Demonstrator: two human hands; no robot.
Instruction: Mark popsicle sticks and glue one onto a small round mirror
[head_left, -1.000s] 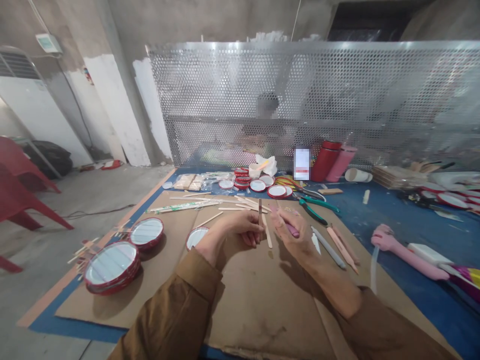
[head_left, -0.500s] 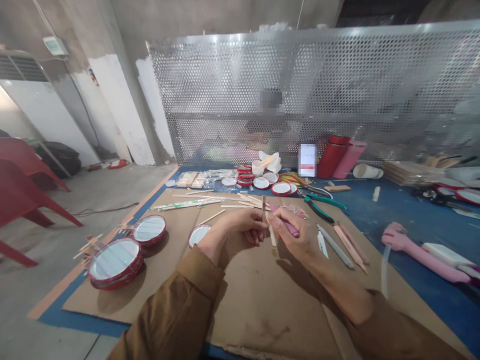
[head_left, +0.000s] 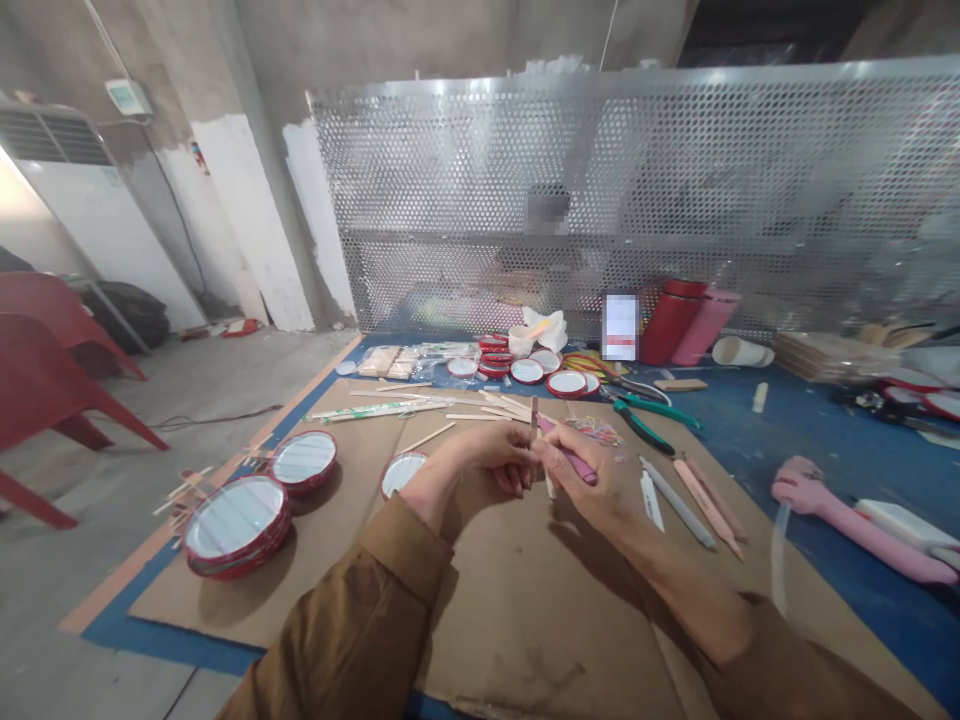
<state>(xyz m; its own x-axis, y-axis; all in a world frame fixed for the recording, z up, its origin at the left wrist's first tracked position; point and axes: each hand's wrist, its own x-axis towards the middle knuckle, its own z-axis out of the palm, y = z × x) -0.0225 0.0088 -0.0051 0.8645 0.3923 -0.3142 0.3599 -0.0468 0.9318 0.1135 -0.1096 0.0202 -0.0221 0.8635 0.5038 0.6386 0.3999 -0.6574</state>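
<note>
Head view: the left hand (head_left: 501, 450) has its grip pinched closed on a narrow brown stick (head_left: 534, 413), upright above the cardboard sheet (head_left: 510, 600) on the counter (head_left: 817, 445). The right hand (head_left: 598, 492) has its grip wrapped around a purple pen (head_left: 576, 463), fingertips just beside the stick. A loose pinch could let the stick twist; with hands this close, the pen might slip onto the left fingers.

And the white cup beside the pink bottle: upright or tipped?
Tipped: the white cup lies on its side on the blue tabletop, its length running sideways.
</note>
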